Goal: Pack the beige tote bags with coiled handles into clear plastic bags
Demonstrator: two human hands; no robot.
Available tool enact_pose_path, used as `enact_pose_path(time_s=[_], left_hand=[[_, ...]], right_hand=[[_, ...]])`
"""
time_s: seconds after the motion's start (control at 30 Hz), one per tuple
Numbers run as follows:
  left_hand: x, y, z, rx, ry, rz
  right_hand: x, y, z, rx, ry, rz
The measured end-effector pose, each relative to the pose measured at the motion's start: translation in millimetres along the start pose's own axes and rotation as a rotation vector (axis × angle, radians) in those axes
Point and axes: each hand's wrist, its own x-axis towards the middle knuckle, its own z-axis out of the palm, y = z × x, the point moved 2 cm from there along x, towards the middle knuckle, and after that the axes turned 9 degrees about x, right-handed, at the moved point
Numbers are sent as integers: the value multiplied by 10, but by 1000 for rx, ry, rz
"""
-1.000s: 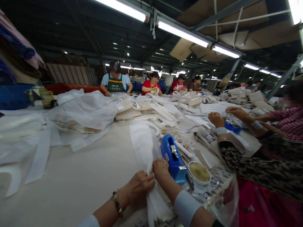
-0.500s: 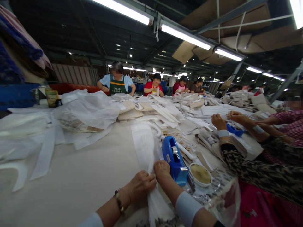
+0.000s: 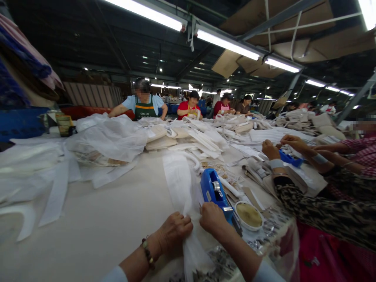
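My left hand (image 3: 176, 227) is closed around the gathered middle of a bundle of thin white translucent sheeting (image 3: 178, 182), pinching it on the table. The bundle fans out above and below the fist. A little to the right is my right hand (image 3: 213, 217), also closed, its fingers together and apart from the bundle. What it holds, if anything, is too small to make out. Right in front of that hand stands a blue tape dispenser (image 3: 209, 184) with a roll in it; the hand and forearm cover part of its near end.
A white bowl (image 3: 249, 216) with a yellowish pad sits right of the dispenser. Beige fabric pieces and white sheets (image 3: 108, 137) lie heaped across the table (image 3: 105, 223). A co-worker's hands (image 3: 272, 149) work at the right by another blue dispenser (image 3: 289, 158). Several people stand opposite.
My right hand has moved off the bundle, to the right and slightly toward me, beside the dispenser. My left hand keeps its grip in the same place.
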Motion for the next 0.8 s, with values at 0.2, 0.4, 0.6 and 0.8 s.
enact_pose_path(time_s=[0.2,0.4,0.6,0.8], left_hand=[[-13,-7,-1,-29,6,-10],[-24,-1,4,-43,33,-9],[-54,-8,61,-34,141,-29],[-58,-5,43,-17,198,-34]], right_hand=[[-548,464,-68,140,-87,76],[-1023,1051,-225,986,-178,249],[-762,1313,-582,932,88,309],[-157,1263,-399,750,20,373]])
